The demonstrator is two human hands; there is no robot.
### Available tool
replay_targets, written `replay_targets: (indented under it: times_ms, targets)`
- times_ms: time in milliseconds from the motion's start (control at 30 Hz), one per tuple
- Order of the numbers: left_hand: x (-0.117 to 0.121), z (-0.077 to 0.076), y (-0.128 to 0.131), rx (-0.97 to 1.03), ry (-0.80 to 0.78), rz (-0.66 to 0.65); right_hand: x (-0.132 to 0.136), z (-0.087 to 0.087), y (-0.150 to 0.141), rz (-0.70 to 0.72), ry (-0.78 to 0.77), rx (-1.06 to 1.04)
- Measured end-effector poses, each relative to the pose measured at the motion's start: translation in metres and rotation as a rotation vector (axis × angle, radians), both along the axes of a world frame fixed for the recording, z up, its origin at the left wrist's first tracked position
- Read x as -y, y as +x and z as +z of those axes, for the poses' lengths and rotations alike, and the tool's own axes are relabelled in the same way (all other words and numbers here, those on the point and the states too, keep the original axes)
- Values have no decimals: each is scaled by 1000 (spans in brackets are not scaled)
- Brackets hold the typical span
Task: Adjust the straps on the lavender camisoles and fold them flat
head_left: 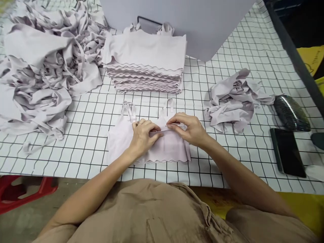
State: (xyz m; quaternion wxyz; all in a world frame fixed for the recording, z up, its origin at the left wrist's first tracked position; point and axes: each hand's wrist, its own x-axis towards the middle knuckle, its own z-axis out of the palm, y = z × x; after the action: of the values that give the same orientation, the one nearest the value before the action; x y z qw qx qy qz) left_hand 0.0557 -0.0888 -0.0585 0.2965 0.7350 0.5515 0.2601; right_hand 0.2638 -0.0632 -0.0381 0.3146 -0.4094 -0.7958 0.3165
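A pale lilac camisole top (167, 146) with thin straps and a wavy hem lies flat on the table in front of me. My left hand (144, 133) rests on its middle, thumb and index finger pinching the fabric near the neckline. Close by on the right, my right hand (188, 128) pinches the top's upper edge between thumb and fingertips. A narrow fold of cloth runs between the two hands. The straps stick up toward the far side, beyond my fingers.
A neat stack of folded tops (146, 50) stands beyond my hands, before a grey panel (177, 20). A heap of crumpled garments (50, 60) covers the left. Rightward lie a smaller crumpled pile (233, 101), a dark ribbed object (291, 113) and a phone (288, 152). The table (88, 155) has a grid cloth.
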Motion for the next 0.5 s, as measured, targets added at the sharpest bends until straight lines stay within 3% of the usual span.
replay_targets:
  times_ms: [500]
  targets:
    - [2,-9,4,13,82,4,-3,-17,-13,136,83,119]
